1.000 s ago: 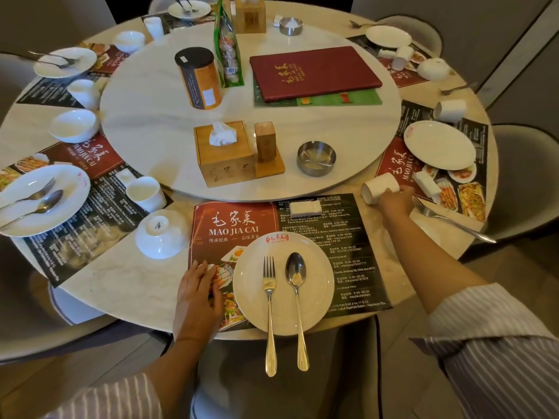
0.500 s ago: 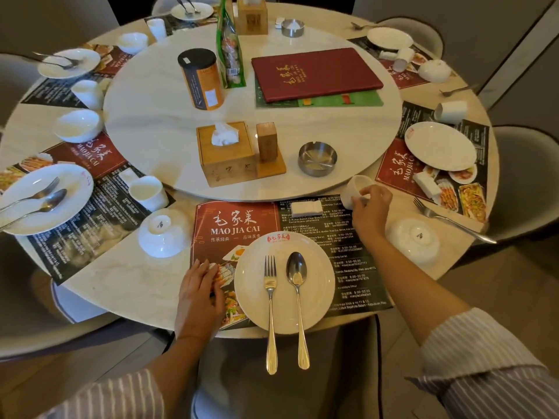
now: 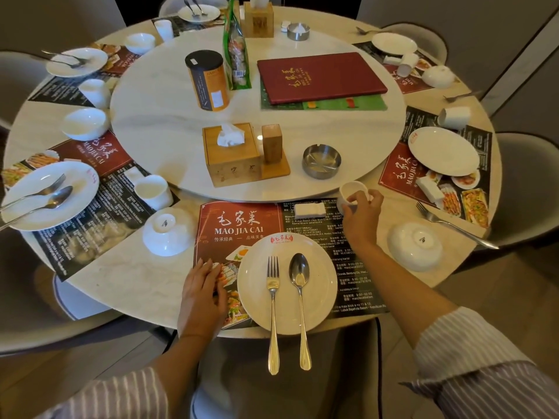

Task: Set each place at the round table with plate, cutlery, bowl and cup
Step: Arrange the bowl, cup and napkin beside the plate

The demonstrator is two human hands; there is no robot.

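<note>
At the near edge of the bench [image 3: 127,285], the right hand [image 3: 361,211] gripped a white cup [image 3: 351,193] at the placemat's [image 3: 242,225] far right corner. Left hand [image 3: 202,290] lay flat, fingers spread, beside the plate [image 3: 287,285] carrying fork [image 3: 272,297] and spoon [image 3: 300,285].

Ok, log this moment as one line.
right hand: holds cup upright over placemat corner | left hand: flat on placemat | plate: fork, spoon on | bowl: upside down, left

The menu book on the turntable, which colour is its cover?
The menu book has a dark red cover with gold characters, clearest in the head view.
</note>
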